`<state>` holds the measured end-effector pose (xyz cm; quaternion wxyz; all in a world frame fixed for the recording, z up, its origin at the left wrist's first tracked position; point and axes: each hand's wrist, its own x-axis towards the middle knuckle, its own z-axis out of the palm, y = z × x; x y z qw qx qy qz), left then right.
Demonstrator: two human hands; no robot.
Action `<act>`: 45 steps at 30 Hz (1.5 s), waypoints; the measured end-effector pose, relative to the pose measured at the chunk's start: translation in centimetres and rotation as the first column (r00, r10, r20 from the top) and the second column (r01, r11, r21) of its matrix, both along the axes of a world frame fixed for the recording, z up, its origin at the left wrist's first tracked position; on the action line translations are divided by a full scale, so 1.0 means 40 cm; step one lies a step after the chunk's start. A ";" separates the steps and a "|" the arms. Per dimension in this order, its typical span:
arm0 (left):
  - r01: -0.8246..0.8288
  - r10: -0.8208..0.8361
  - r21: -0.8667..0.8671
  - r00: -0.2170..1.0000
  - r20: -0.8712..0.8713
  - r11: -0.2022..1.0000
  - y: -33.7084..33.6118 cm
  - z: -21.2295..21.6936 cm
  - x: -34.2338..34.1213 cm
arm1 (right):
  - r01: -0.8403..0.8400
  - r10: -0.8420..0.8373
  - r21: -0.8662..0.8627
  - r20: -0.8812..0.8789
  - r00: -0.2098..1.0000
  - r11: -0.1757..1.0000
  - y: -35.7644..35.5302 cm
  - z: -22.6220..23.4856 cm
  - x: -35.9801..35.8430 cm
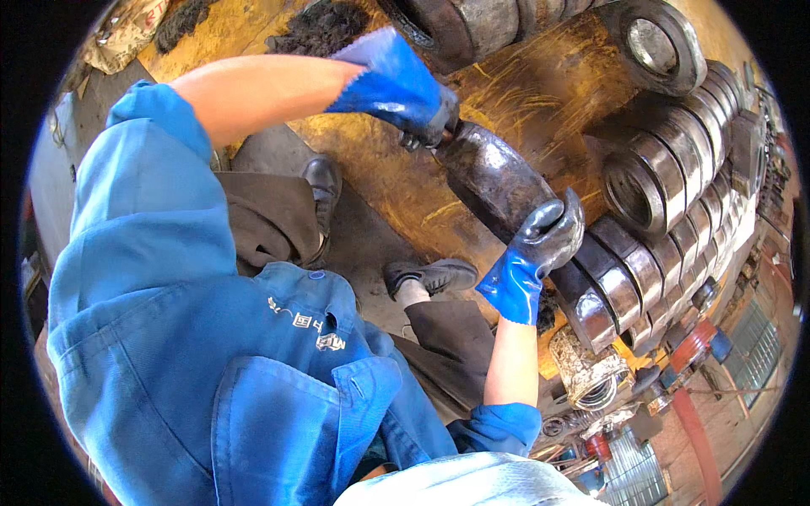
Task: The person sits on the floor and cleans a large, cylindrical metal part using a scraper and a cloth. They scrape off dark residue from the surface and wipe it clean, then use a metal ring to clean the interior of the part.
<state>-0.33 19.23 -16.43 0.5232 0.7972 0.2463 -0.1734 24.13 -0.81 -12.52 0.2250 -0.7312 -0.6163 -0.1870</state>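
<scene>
Over the yellow steel floor plate [523, 101], a person in blue work clothes holds a dark steel ring [498, 181] between both gloved hands, clear of the floor. Left hand [405, 88], in a blue coated glove, clamps the ring's upper left edge, fingers curled over the rim. Right hand [548, 236], same kind of glove with grimy fingertips, grips the ring's lower right edge, thumb and fingers wrapped round it. Ring is tilted, its axis running roughly from one hand to the other.

Just right of the held ring, rows of similar machined rings [666, 185] stand on edge, packed face to face, bores visible on the nearest ones. A shorter row [603, 287] sits just beside the right hand. One more ring [658, 46] lies near the top edge, next to a dark cylinder [472, 25]. Two black shoes [430, 274] stand on the dark floor strip below the ring. Coiled wire and small drums sit lower right, too small to tell apart.
</scene>
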 end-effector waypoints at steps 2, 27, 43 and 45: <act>-0.031 0.038 -0.179 0.999 0.031 0.983 -0.002 -0.027 -0.005 | -0.004 0.004 0.008 -0.005 1.000 1.000 0.002 0.006 0.000; 0.109 -0.055 0.262 0.977 -0.205 0.959 -0.108 0.119 0.056 | 0.046 -0.044 0.042 -0.035 0.998 0.998 -0.005 0.036 -0.011; 0.076 0.064 0.660 0.980 -0.186 0.747 -0.344 0.177 0.070 | 0.088 -0.087 0.042 -0.027 0.996 0.995 -0.034 0.046 0.005; -0.002 0.168 0.638 0.965 -0.200 0.770 -0.380 0.153 0.055 | 0.087 -0.086 0.014 -0.062 0.994 0.996 -0.019 0.035 -0.008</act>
